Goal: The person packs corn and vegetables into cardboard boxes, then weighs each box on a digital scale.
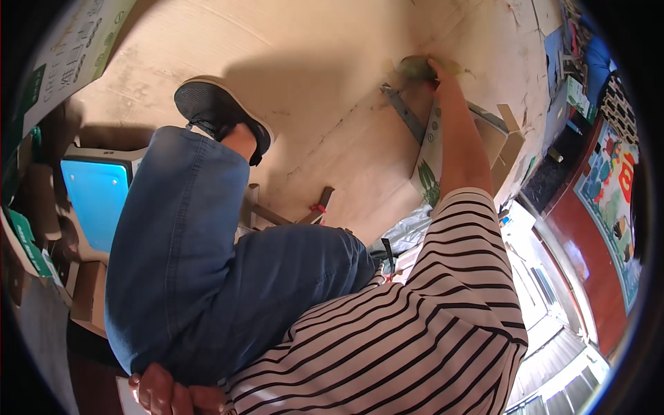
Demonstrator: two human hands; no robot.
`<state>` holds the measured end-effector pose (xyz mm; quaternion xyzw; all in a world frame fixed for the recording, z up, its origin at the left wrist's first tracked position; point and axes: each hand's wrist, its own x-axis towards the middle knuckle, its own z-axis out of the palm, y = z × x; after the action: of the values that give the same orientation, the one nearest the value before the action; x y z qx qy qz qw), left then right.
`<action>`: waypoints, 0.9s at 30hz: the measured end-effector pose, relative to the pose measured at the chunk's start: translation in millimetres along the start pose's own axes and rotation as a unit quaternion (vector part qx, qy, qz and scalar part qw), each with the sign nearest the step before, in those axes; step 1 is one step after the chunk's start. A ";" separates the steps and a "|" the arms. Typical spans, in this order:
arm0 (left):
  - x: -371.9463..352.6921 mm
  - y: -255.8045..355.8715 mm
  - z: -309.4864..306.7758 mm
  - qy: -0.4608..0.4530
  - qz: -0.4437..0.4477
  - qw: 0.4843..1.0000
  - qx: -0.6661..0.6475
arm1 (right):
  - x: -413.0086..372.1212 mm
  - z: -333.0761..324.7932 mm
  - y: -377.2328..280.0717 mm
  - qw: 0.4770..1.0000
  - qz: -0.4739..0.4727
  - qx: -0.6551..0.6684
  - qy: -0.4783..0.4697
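At the upper right my right hand point(434, 71) is closed at a dark rounded object point(417, 68), blurred by motion; I cannot make out what it is. Beside that forearm, a grey metal strip point(404, 114) lies by an open cardboard box point(494, 142) with a green plant print. My left hand point(169, 394), fingers curled, rests against the blue jeans at the bottom left edge; its palm side is hidden, so anything inside cannot be seen.
Large brown cardboard point(325, 83) spreads beneath my shoe point(218, 111). A blue-topped box point(97, 200) stands at the left, below a printed carton point(69, 62). A small brown frame with a red tie point(318, 207) lies near my knee. Clear plastic point(408, 232) is beside my sleeve.
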<state>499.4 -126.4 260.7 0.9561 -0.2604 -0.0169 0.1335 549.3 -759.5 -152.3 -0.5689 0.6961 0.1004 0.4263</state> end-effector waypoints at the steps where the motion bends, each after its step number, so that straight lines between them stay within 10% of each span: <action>1: 1.1 -0.5 0.9 0.004 0.003 1.000 0.001 | -5.3 -3.3 -0.3 0.996 -0.039 -0.078 -0.029; 6: -0.5 1.1 1.6 0.010 0.003 1.000 0.000 | -64.2 6.2 12.7 0.815 -0.134 -0.550 -0.124; 9: -1.8 2.3 3.1 0.014 0.007 1.000 -0.001 | -24.8 11.2 41.3 0.784 -0.312 -0.526 -0.105; 12: -5.1 2.6 2.3 0.022 0.006 1.000 0.001 | -93.3 36.0 20.9 0.757 -0.331 -0.559 0.065; 21: -9.6 1.0 -1.9 0.015 0.013 1.000 0.003 | -128.8 -13.0 46.4 0.721 -0.476 -0.474 0.172; 27: -25.1 -9.0 -0.8 0.030 0.006 0.999 -0.023 | -136.7 -40.0 65.4 0.781 -0.446 -0.437 -0.001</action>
<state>482.3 -106.1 258.2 0.9514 -0.2612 0.0066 0.1633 471.2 -666.2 -53.4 -0.9411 0.2456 0.1931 0.1295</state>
